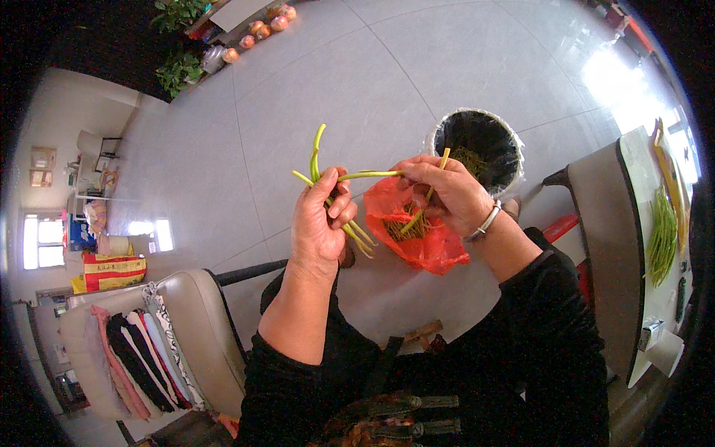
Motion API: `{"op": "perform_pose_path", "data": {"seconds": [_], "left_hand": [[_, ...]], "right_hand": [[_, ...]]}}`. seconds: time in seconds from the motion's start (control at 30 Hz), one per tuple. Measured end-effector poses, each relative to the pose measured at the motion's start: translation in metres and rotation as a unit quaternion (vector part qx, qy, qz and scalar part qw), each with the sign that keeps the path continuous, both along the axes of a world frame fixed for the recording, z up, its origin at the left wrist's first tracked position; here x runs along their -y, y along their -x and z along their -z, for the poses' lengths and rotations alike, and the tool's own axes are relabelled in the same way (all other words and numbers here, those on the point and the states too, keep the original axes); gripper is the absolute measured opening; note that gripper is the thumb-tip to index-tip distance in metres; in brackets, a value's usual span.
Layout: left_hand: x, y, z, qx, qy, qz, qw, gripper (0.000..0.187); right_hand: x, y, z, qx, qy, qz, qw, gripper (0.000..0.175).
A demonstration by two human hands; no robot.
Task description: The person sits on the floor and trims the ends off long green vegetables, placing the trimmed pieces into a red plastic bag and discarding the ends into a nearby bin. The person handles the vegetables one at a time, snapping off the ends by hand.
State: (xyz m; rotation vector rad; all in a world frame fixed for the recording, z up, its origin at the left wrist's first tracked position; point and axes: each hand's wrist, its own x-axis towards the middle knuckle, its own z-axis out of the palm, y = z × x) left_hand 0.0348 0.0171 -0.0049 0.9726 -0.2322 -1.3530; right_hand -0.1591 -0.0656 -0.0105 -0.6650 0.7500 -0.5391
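Observation:
My left hand (321, 218) is closed around several green stalks (316, 153) that look like garlic scapes. Their pale ends stick out below the fingers. One stalk (368, 174) stretches sideways from the left hand to my right hand (447, 187), which pinches its far end. Another short stalk piece (446, 159) pokes up through the right hand and shows again beneath it. Under the right hand, a red plastic bag (441, 251) lies open on the floor with a heap of thin greenish-brown stalks (399, 228) inside.
Beyond the right hand stands a bin (516, 139) with a black liner and plant scraps. At right, a table (620, 279) carries a green bunch of stalks (662, 237). Folded clothes (145, 357) lie on a padded seat (192, 313) at left. Round fruit (279, 23) sits far off.

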Motion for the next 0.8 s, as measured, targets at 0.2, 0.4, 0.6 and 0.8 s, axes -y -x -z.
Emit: {"op": "perform_pose_path", "data": {"seconds": [0.2,0.4,0.6,0.8], "left_hand": [[0.003,0.002,-0.001,-0.010,0.002,-0.014,1.000,0.022],[0.002,0.009,-0.002,-0.027,0.030,0.027,0.999,0.024],[0.001,0.018,-0.001,0.033,-0.006,0.022,0.999,0.020],[-0.006,0.045,-0.005,0.140,0.007,0.049,0.989,0.017]], "right_hand": [[-0.002,0.000,0.002,-0.087,0.159,-0.120,0.976,0.021],[-0.011,-0.008,0.012,-0.141,0.350,-0.057,0.924,0.021],[-0.017,-0.007,0.013,-0.254,0.455,0.001,0.853,0.015],[-0.015,-0.007,0.022,-0.321,0.466,0.053,0.823,0.011]]}}
